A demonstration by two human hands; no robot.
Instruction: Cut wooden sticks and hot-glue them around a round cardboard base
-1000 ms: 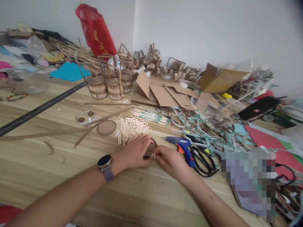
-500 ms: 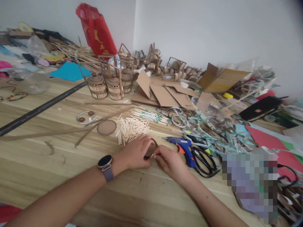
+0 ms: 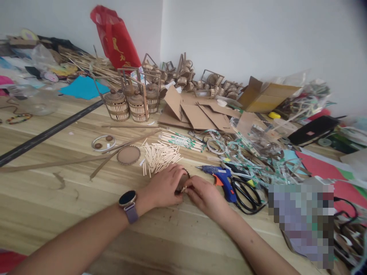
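Observation:
My left hand (image 3: 168, 186), with a watch on its wrist, curls round a small round cardboard piece (image 3: 182, 182) with a dark ridged edge. At the near side of that piece, my right hand (image 3: 201, 193) pinches a short pale stick (image 3: 184, 189). Just beyond my left hand lies a heap of short wooden sticks (image 3: 160, 156). To its left rests a cardboard disc (image 3: 128, 155) with a ridged rim. A blue glue gun (image 3: 225, 179) lies right of my hands.
Black scissors (image 3: 248, 194) lie beside the glue gun. Farther back are lidded baskets (image 3: 117, 107), cardboard sheets (image 3: 197, 114), a red bag (image 3: 117, 42) and an open box (image 3: 266, 95). Plastic wrappers (image 3: 258, 164) clutter the right; brown strips (image 3: 86, 159) cross the left.

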